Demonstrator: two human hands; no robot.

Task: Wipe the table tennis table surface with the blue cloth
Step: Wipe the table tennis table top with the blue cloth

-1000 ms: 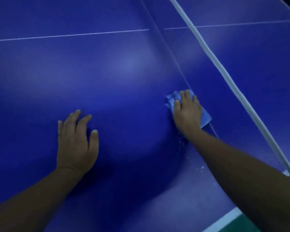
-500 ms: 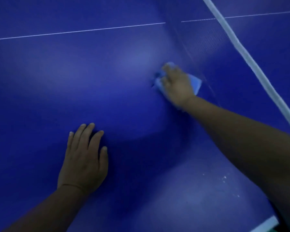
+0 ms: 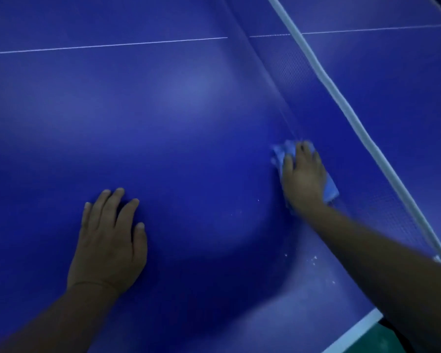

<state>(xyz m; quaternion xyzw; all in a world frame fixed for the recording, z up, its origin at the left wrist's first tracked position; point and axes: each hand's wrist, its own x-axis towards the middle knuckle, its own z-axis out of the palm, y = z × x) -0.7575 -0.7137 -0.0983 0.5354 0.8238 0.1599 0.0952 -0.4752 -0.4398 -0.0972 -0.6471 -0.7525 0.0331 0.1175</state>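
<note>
**Wiping beside the net**

The blue cloth (image 3: 281, 154) lies bunched flat on the desk (image 3: 163, 110), right at the foot of the net (image 3: 316, 103). Most of it is hidden under the right hand (image 3: 303, 179); one crumpled end shows past the fingertips and a folded corner sticks out on the net side of the palm. That hand lies flat on the cloth, fingers fairly straight and a little spread, pressing it down rather than gripping it.

The cloth looks soft, thin and light, so it will likely bunch and fold as it is pushed. Holding it under a flat palm, with the fingers spread over its middle, seems the best way to keep it from rolling up or slipping out. The desk surface looks smooth and slightly glossy, so the cloth should slide easily.

The left hand (image 3: 107, 240) rests palm down on the bare desk, well apart from the cloth, fingers straight and holding nothing; it appears to serve as a prop for leaning.

Small white specks (image 3: 313, 261) dot the surface near the right forearm, between the cloth and the white edge line (image 3: 351, 329), so that patch probably needs a pass. A thin white centre line (image 3: 112, 45) crosses the far part of the desk.
</note>
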